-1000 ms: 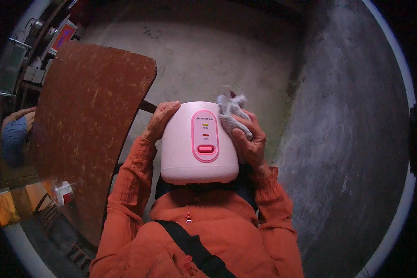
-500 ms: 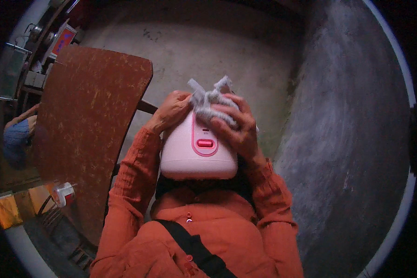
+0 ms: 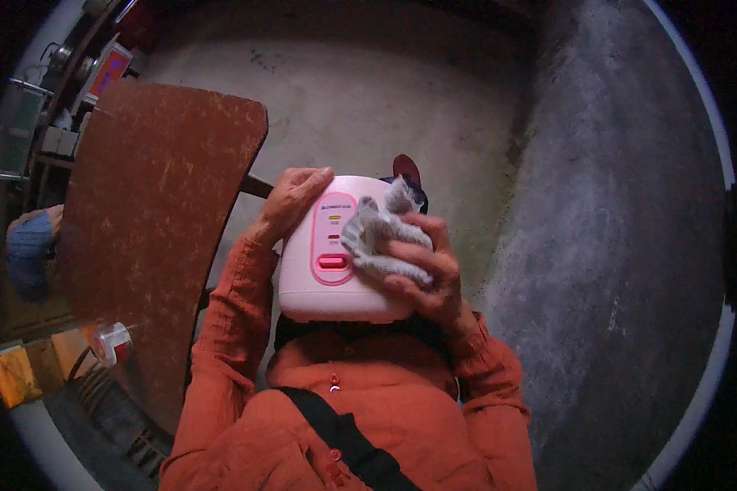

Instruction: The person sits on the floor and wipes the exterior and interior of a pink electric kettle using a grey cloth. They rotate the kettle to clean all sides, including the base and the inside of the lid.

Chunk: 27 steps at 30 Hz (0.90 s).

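Note:
A pale pink rice cooker [image 3: 303,286] lies tipped toward me on my lap, its front panel with a pink switch facing up. My left hand [image 3: 296,200] grips its far left edge, the fingers wrapped over the side. Bunched in my right hand [image 3: 434,270] is a grey-white cloth [image 3: 377,233], pressed on the cooker's front just right of the switch. Part of the cooker's right side is hidden by this hand and the cloth.
To my left stands a worn brown wooden table [image 3: 164,204], with a clear container [image 3: 112,344] at its near end. Cluttered shelves [image 3: 57,123] line the far left. A grey wall [image 3: 614,245] rises on my right. Beyond the cooker, a dark shoe [image 3: 407,169] shows on the concrete floor.
My right hand has drawn the cloth nearer and down the cooker's front, baring the upper panel. My left hand has shifted slightly left, away from the cloth. The cooker has turned a little.

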Each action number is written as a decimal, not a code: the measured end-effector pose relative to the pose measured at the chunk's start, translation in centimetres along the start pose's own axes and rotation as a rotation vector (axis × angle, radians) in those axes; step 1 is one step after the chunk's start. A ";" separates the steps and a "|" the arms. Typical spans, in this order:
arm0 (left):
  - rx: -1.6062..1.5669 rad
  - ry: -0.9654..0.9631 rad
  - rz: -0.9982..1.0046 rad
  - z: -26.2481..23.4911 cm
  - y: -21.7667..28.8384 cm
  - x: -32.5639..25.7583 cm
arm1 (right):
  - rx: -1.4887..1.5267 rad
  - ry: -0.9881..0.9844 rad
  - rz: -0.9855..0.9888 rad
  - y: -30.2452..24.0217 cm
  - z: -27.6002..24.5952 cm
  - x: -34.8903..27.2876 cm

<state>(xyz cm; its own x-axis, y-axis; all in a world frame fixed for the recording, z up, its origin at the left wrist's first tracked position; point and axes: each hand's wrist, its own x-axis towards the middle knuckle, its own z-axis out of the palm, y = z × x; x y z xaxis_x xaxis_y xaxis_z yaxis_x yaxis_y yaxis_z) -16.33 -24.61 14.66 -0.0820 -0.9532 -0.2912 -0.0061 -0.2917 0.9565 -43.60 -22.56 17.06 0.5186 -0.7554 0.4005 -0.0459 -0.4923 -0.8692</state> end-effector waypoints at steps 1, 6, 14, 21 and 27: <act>0.034 -0.010 0.009 0.5 0.2 0.2 | -0.019 0.022 -0.004 0.6 0.2 0.6; 0.085 -0.001 0.040 1.0 0.2 0.5 | 0.089 0.182 0.179 5.6 1.0 4.4; 0.066 0.008 0.001 -0.1 0.1 0.4 | -0.005 0.083 0.023 -0.4 0.0 0.0; 0.021 -0.034 0.000 0.7 1.0 0.4 | 0.217 0.403 0.374 2.7 1.3 1.4; -0.199 0.038 -0.016 -0.5 0.6 -1.1 | 0.009 0.235 0.018 -2.1 0.3 1.4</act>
<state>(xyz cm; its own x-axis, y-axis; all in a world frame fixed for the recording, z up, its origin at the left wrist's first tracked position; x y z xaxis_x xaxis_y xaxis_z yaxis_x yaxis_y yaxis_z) -15.75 -23.78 15.59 -0.0459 -0.9495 -0.3105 0.1905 -0.3134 0.9303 -42.51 -22.43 19.29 0.3047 -0.8444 0.4405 -0.0452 -0.4748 -0.8789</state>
